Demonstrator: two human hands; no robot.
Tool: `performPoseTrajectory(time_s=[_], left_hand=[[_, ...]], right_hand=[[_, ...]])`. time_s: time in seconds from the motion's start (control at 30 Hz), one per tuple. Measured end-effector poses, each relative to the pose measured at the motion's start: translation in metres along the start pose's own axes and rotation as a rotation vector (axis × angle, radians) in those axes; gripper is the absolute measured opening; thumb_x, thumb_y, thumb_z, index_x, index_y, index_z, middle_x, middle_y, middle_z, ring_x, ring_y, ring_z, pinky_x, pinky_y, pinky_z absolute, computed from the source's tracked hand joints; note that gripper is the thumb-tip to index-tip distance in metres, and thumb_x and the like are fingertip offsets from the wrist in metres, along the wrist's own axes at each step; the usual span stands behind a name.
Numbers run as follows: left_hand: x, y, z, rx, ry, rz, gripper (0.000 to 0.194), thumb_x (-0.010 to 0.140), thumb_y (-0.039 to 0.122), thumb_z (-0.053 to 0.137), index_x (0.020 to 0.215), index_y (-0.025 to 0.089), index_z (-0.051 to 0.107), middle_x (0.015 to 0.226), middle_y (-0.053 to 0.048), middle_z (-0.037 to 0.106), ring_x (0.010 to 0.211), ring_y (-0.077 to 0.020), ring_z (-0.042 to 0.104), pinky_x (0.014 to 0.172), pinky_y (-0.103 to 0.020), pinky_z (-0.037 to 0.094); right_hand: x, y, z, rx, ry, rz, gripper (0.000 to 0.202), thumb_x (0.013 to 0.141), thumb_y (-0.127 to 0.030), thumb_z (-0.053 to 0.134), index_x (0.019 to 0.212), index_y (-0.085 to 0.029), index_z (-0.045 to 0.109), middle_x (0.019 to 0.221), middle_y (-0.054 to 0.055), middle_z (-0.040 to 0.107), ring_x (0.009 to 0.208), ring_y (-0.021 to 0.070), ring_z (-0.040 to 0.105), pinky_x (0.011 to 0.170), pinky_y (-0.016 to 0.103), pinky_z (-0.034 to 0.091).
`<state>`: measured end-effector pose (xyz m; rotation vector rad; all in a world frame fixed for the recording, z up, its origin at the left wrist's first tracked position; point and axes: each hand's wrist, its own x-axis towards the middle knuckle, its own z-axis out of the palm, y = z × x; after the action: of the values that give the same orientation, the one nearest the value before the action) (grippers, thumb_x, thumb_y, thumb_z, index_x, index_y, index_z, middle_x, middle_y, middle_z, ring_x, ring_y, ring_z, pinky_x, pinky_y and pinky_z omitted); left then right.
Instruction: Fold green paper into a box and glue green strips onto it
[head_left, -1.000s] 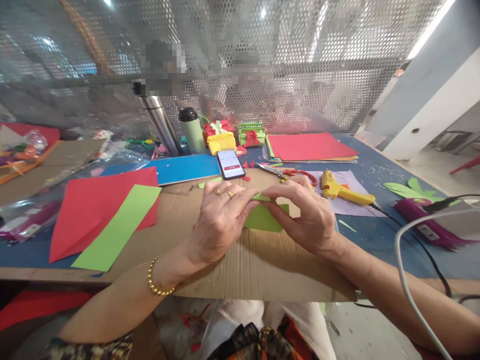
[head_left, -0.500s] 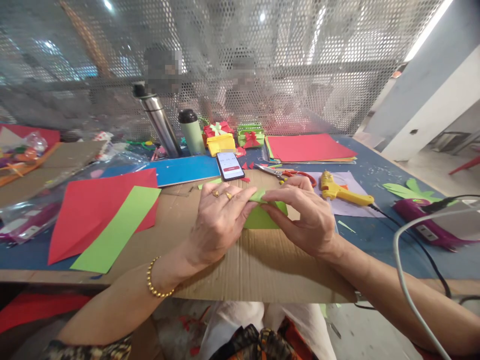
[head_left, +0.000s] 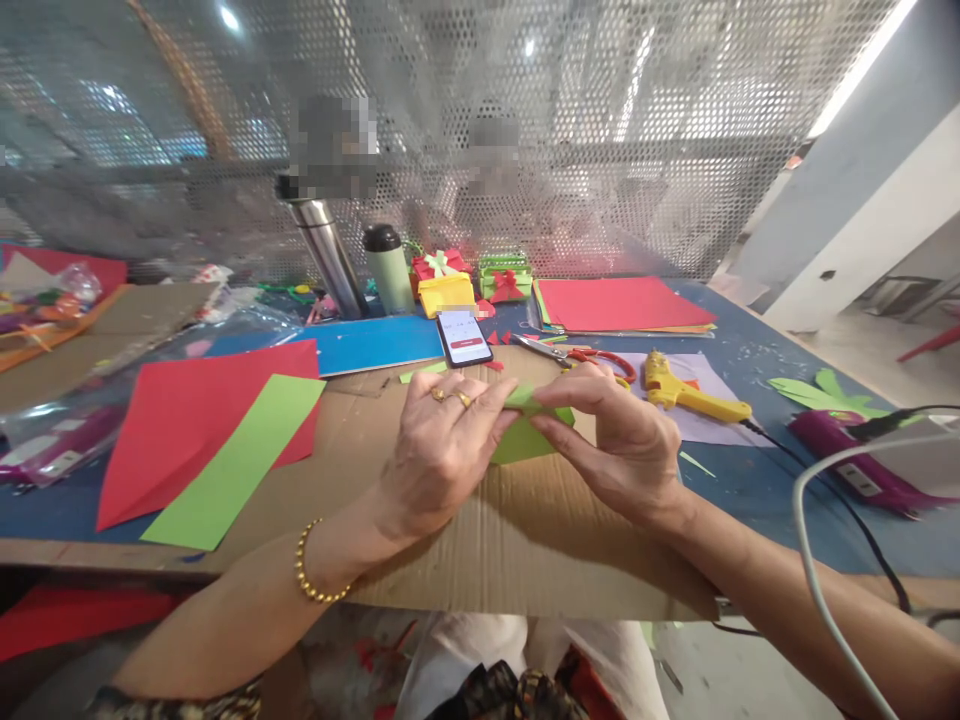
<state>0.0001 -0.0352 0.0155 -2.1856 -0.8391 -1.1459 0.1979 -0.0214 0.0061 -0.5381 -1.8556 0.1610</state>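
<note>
- Head view, centre: a small piece of green paper (head_left: 525,432) is being pinched between the left hand (head_left: 439,450) and the right hand (head_left: 626,440), just above a sheet of brown cardboard (head_left: 525,540) lying on the worktop (head_left: 757,470). The fingers of both hands are being closed on the paper's upper folded edge, thumbs meeting index fingers at the crease.
- Head view, change: against the pictures of a second and half a second ago, the paper is being shown narrower and more gathered, with the hands drawn closer together and slightly higher in the frame; judged from this, the fold is being tightened rather than begun.
- Head view, left: a red sheet (head_left: 202,420) is being overlapped by a green strip (head_left: 240,460).
- Head view, behind the hands: a phone (head_left: 463,337) is lying screen-up, with scissors (head_left: 577,352) and a yellow glue gun (head_left: 686,390) to its right, all apart from the hands.
- Head view, rear: a steel flask (head_left: 326,255) is standing beside small gift boxes (head_left: 469,280).
</note>
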Motion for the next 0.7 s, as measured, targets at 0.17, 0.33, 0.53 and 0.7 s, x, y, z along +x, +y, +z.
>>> performPoseTrajectory(time_s=[0.17,0.33,0.53,0.7], left_hand=[[-0.0007,-0.0001,0.0023,-0.006,0.017,0.002,0.019,0.104,0.016,0.058,0.119,0.010,0.066,0.093,-0.008,0.079,0.085,-0.0205,0.071,0.080,-0.037,0.044],[-0.0008,0.0006,0.0025,-0.022,0.008,-0.018,0.019,0.104,0.015,0.057,0.119,0.012,0.067,0.090,-0.007,0.078,0.085,-0.0211,0.071,0.079,-0.037,0.044],[-0.0003,0.0005,0.0022,-0.016,0.004,-0.023,0.017,0.105,0.016,0.057,0.119,0.015,0.066,0.094,-0.006,0.080,0.085,-0.0203,0.072,0.079,-0.036,0.044],[-0.0004,0.0000,0.0028,-0.022,0.004,-0.018,0.017,0.104,0.015,0.057,0.119,0.013,0.066,0.094,-0.007,0.079,0.088,-0.0208,0.073,0.080,-0.037,0.043]], right_hand=[[0.0010,0.0009,-0.0007,-0.055,-0.015,-0.008,0.023,0.093,-0.010,0.069,0.109,-0.027,0.072,0.094,-0.001,0.080,0.079,0.0165,0.071,0.078,0.036,0.050],[0.0038,0.0028,-0.0010,-0.124,-0.005,-0.056,0.022,0.094,-0.012,0.068,0.109,-0.027,0.074,0.091,-0.001,0.080,0.076,0.0166,0.071,0.076,0.036,0.051],[0.0059,0.0031,-0.0008,-0.155,0.003,-0.123,0.028,0.094,-0.011,0.068,0.112,-0.030,0.075,0.084,-0.001,0.077,0.072,0.0161,0.071,0.075,0.035,0.051],[0.0075,0.0025,-0.0013,-0.175,-0.006,-0.187,0.022,0.094,-0.012,0.069,0.110,-0.026,0.073,0.080,-0.002,0.077,0.068,0.0158,0.068,0.076,0.035,0.050]])
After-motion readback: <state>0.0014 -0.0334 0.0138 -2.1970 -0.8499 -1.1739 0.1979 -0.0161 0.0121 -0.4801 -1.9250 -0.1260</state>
